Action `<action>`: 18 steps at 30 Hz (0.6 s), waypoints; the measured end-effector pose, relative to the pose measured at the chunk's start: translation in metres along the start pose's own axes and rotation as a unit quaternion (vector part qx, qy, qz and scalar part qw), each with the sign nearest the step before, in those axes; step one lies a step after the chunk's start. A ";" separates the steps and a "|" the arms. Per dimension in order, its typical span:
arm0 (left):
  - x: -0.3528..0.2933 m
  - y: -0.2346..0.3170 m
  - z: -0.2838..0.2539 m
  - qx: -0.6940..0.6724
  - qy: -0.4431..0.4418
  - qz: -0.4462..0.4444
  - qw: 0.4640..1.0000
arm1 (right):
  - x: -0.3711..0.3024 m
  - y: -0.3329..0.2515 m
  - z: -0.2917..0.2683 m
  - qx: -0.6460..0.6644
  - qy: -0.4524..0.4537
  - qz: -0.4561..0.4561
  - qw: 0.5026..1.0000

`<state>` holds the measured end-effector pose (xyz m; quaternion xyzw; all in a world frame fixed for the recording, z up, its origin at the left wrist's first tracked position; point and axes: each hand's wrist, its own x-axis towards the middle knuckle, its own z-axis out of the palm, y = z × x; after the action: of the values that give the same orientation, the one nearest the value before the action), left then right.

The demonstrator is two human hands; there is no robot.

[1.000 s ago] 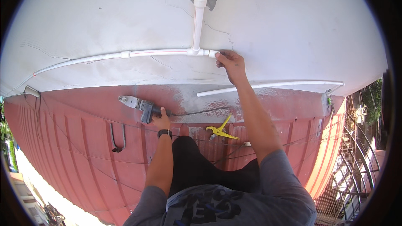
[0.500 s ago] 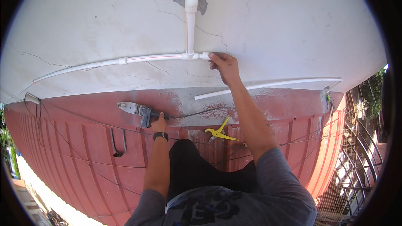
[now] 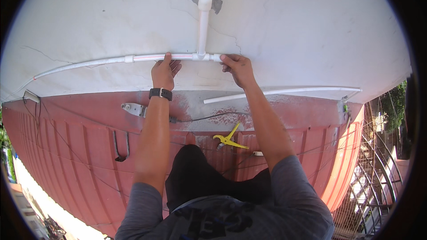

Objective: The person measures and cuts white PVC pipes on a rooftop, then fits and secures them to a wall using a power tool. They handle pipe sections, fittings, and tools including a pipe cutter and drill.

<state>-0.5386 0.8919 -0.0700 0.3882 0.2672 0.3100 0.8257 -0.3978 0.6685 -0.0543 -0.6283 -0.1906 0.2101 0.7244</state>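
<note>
The white pipe (image 3: 149,57) ran along the wall (image 3: 293,35), gripped by the left hand (image 3: 163,74); the right hand (image 3: 238,70) pinched its end fitting (image 3: 216,58). Uneven pressure could have twisted the tee joint (image 3: 201,56). The yellow cutter (image 3: 226,141) lay below on the roof (image 3: 100,151).

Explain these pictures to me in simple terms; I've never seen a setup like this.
There is no machine at work here: these are a person's own bare hands. The camera is the left one of two worn on the person's head, looking down; its wide lens makes straight edges bend. The right hand pinches a short white end piece beside the pipe joint. The left hand is at the white pipe, thumb over it. Below, on the red roof, lie a yellow hand tool and a corded tool, partly hidden by the left forearm.
</note>
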 end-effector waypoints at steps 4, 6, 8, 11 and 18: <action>0.006 -0.004 -0.005 -0.005 -0.041 0.001 0.999 | 0.005 0.012 -0.003 0.036 -0.010 -0.008 0.999; 0.007 -0.004 -0.006 -0.014 -0.052 -0.003 0.999 | 0.007 0.015 -0.003 0.066 -0.017 0.001 0.998; 0.005 -0.005 -0.006 -0.037 -0.060 -0.002 0.997 | 0.008 0.018 -0.003 0.105 -0.026 0.018 0.994; 0.007 -0.004 -0.009 -0.006 -0.073 -0.012 0.997 | 0.008 0.015 -0.002 0.058 -0.007 -0.009 0.998; 0.009 -0.005 -0.004 -0.008 -0.087 -0.009 0.996 | 0.006 0.006 0.004 0.058 -0.014 0.032 0.998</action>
<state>-0.5339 0.8980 -0.0777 0.4045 0.1953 0.2699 0.8517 -0.3950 0.6760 -0.0592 -0.5879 -0.1679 0.2525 0.7499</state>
